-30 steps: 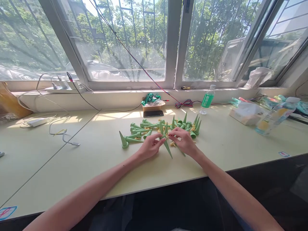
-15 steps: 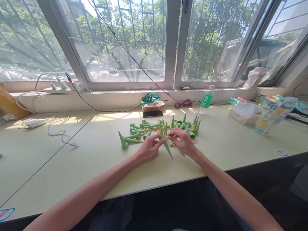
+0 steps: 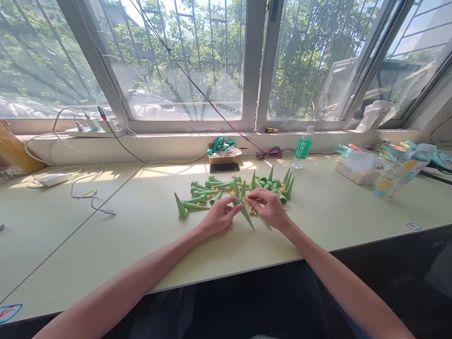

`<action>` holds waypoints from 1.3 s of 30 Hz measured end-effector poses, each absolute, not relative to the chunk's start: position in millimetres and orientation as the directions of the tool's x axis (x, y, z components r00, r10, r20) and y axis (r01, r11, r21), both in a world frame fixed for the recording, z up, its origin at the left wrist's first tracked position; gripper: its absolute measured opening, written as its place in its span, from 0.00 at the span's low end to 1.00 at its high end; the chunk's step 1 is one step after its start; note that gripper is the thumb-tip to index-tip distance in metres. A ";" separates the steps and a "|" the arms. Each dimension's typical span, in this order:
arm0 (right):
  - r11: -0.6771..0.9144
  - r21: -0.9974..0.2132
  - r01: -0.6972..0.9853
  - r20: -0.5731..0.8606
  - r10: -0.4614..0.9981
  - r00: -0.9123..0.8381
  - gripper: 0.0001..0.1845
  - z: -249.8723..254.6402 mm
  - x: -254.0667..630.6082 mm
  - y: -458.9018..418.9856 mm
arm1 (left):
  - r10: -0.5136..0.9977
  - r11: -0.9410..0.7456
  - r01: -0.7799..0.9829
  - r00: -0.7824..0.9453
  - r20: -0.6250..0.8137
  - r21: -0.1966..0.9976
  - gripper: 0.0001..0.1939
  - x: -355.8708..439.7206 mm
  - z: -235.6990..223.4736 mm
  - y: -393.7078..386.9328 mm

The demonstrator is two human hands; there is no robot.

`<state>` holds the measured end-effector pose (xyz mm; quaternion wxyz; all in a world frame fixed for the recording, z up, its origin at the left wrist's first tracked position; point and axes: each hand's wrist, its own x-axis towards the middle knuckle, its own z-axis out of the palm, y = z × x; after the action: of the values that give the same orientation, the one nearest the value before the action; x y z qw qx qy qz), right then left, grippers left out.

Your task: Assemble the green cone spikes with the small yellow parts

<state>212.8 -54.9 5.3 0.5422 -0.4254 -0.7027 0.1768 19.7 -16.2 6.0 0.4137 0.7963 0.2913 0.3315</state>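
Observation:
My left hand (image 3: 221,214) is closed round the wide end of a green plastic watering spike (image 3: 248,219), whose point slants down to the right over the table. Close beside that wide end, my right hand (image 3: 271,207) has thumb and forefinger pinched on a small yellow plastic piece, mostly hidden by the fingertips. Around the hands lie several more green spikes (image 3: 199,199) and small yellow pieces (image 3: 253,213). One green spike (image 3: 181,206) stands upright on its cap, left of my left hand.
Behind the pile are a black phone (image 3: 224,167) and a small box of green items (image 3: 221,149). A green-labelled bottle (image 3: 302,148), a tissue box (image 3: 358,168) and a larger bottle (image 3: 399,174) stand to the right. Cables (image 3: 84,193) run over the table's left side.
The held spike has tilted slightly, its point shifting a little up and to the right. Both hands stay in nearly the same place.

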 end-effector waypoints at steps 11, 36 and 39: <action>0.540 -0.783 0.309 0.559 0.829 -0.033 0.08 2.0 214.2 -52.2 | 0.748 -0.482 0.179 0.594 0.297 0.858 0.16 20.5 5.1 -15.7; 0.464 -0.818 0.342 0.464 0.882 -0.086 0.10 1.0 212.1 -54.9 | 0.747 -0.461 0.152 0.599 0.290 0.874 0.17 17.8 6.2 -15.7; 0.450 -0.825 0.342 0.450 0.889 -0.084 0.11 0.5 211.7 -55.2 | 0.752 -0.449 0.151 0.596 0.281 0.881 0.16 18.2 6.3 -15.8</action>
<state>211.7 -55.2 0.5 0.5060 -0.4494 -0.6847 0.2705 18.2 -15.8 6.3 0.4376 0.7789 0.2900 0.3433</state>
